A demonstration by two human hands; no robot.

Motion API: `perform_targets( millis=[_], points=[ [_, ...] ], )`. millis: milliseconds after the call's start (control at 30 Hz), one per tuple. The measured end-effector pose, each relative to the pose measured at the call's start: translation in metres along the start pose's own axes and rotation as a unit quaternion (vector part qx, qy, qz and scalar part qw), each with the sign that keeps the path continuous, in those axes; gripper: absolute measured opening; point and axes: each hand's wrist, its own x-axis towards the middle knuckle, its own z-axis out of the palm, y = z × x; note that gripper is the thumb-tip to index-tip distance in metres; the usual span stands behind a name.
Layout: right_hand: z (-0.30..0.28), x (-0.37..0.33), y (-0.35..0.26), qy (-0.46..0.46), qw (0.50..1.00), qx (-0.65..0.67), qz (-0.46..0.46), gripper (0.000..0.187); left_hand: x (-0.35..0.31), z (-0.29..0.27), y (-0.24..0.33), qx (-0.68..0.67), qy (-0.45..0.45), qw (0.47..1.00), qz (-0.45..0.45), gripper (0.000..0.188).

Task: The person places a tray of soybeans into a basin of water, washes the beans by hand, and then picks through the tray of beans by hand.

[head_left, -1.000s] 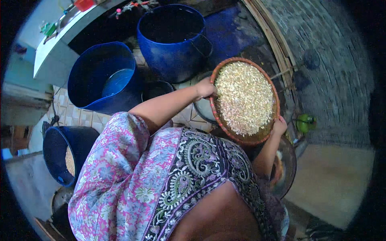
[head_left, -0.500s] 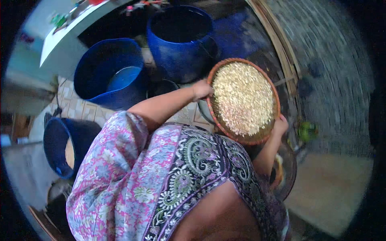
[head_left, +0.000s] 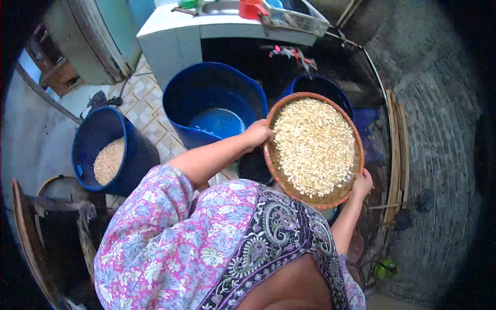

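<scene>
Both hands hold up a round woven tray [head_left: 314, 199] with an orange-red rim, a shallow winnowing basket. Pale cream, split bean-like pieces [head_left: 315, 147] cover most of its bottom; a strip of bare weave shows along the near side. My left hand [head_left: 258, 134] is closed round the left rim, with its fingers partly hidden under the edge. On the lower right rim, my right hand [head_left: 362, 183] grips with its fingers wrapped over. Just left of the tray stands a large open blue drum [head_left: 178, 98] with some water-like shine at its bottom.
Another blue drum [head_left: 338, 93] stands partly behind the tray. At left, a smaller blue tub [head_left: 142, 155] holds beige grain-like pieces [head_left: 109, 161]. A white counter [head_left: 170, 26] with a sink, a red container [head_left: 249, 9] and a rack runs along the back. Wooden planks [head_left: 397, 150] line the right wall.
My view has swung, so the drums and left tub appear farther right and the counter shows more fully. The tray stays in both hands, slightly lower and to the right in view.
</scene>
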Motion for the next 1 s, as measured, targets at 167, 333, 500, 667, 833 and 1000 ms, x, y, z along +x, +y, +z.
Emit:
perform_targets(
  millis=[167,333,500,667,833,1000],
  points=[
    [0.000,0.023,0.047,-0.013,0.999,0.033,-0.040,0.023,-0.046,0.051,-0.015,-0.126,0.087,0.982,0.112,0.026],
    [-0.025,0.042,0.012,-0.064,0.986,0.100,-0.118,0.019,-0.089,0.135,-0.031,-0.259,0.145,0.938,0.179,0.045],
    [-0.020,0.080,0.023,-0.117,0.978,0.049,-0.167,0.023,-0.127,0.183,-0.030,-0.327,0.109,0.923,0.173,0.066],
    [0.026,0.107,0.033,-0.129,0.977,0.062,-0.157,0.025,-0.110,0.168,-0.041,-0.270,0.177,0.934,0.152,0.063],
    [0.027,0.095,-0.002,-0.167,0.976,0.032,-0.134,0.023,-0.109,0.178,-0.038,-0.273,0.225,0.917,0.183,0.057],
    [0.021,0.092,-0.018,-0.154,0.972,-0.003,-0.177,0.022,-0.110,0.154,-0.054,-0.212,0.232,0.934,0.170,0.055]
  ],
)
